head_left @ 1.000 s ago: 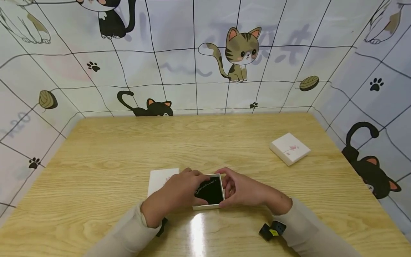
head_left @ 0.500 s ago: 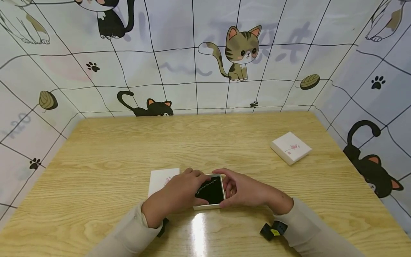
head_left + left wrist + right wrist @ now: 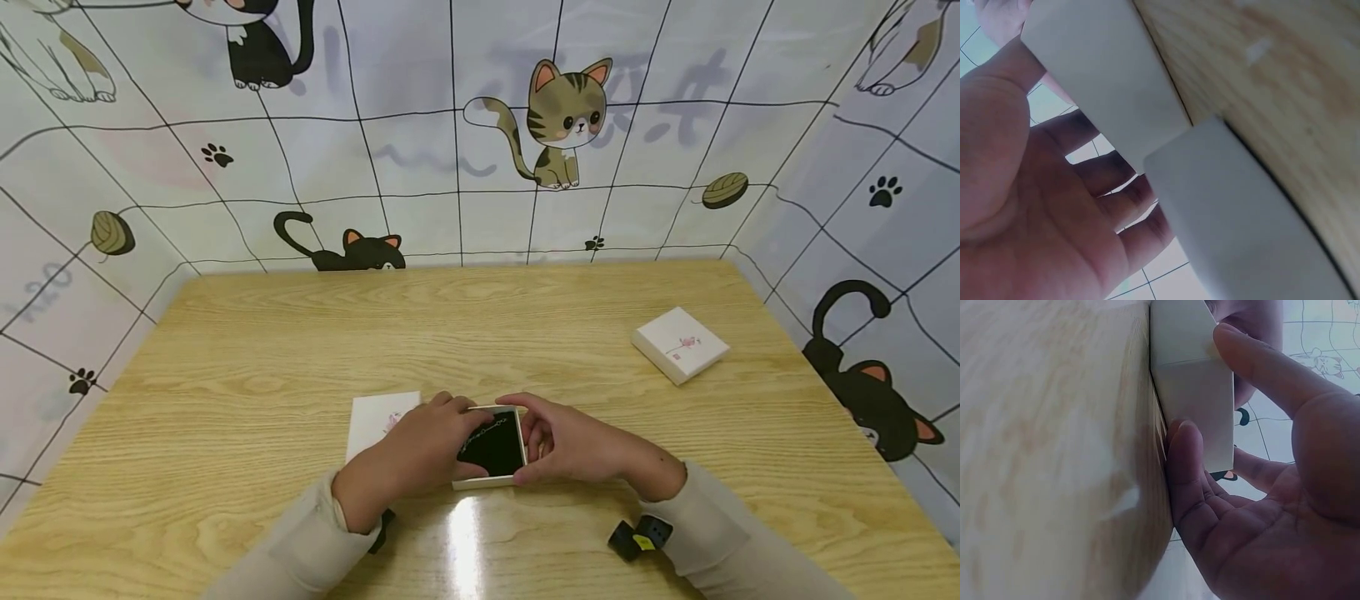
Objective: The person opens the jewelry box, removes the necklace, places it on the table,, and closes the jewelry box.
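A shallow white jewelry box lies uncovered on the table between both hands. Inside is a black pad with a thin silvery chain across it, its left part hidden. My left hand spans the box's left side, thumb at the near edge and fingers at the far one. My right hand grips the right side; in the right wrist view its thumb and a fingertip touch the white wall. Partly under my left hand is a white lid with a pink print.
Another white box, closed and printed with a pink flower, sits at the back right of the wooden table. Cat-patterned white sheets stand along the back and both sides. A light reflection shows near the front.
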### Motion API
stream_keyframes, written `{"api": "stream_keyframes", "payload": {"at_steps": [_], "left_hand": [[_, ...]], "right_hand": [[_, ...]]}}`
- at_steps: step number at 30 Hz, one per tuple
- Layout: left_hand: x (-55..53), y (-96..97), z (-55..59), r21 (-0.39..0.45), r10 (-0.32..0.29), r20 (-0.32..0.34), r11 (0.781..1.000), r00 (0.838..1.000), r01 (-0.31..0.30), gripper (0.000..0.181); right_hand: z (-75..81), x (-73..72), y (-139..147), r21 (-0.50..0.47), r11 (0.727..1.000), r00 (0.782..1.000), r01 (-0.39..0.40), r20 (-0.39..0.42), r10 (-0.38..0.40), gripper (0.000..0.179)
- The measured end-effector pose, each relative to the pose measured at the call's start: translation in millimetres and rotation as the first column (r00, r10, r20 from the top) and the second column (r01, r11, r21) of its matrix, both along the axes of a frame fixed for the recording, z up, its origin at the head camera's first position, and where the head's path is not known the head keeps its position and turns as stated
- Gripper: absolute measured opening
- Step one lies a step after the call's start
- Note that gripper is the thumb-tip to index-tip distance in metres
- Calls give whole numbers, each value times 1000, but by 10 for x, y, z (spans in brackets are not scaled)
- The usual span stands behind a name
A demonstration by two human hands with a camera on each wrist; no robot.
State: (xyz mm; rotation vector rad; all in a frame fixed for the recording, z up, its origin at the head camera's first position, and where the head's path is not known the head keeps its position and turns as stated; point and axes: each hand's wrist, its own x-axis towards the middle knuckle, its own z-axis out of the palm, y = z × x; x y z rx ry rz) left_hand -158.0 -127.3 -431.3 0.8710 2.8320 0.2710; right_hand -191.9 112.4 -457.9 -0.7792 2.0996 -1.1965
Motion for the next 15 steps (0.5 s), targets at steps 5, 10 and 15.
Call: {"api": "stream_keyframes", "payload": {"at_steps": [5, 10, 15], "left_hand": [[2, -18, -12, 30, -3, -1, 1000, 1000, 3, 64], [-6, -38, -32, 46, -14, 0, 999, 1000, 14, 63], [-17, -48, -41, 63, -19, 8, 998, 1000, 19, 62]], "right_hand": [[-5, 12, -9, 6, 1000, 1000, -1, 5, 1, 92], [-10, 28, -25, 24, 1000, 999, -9, -30, 10, 91], [-4, 35, -37, 40, 999, 998, -12, -54, 14, 90]]}}
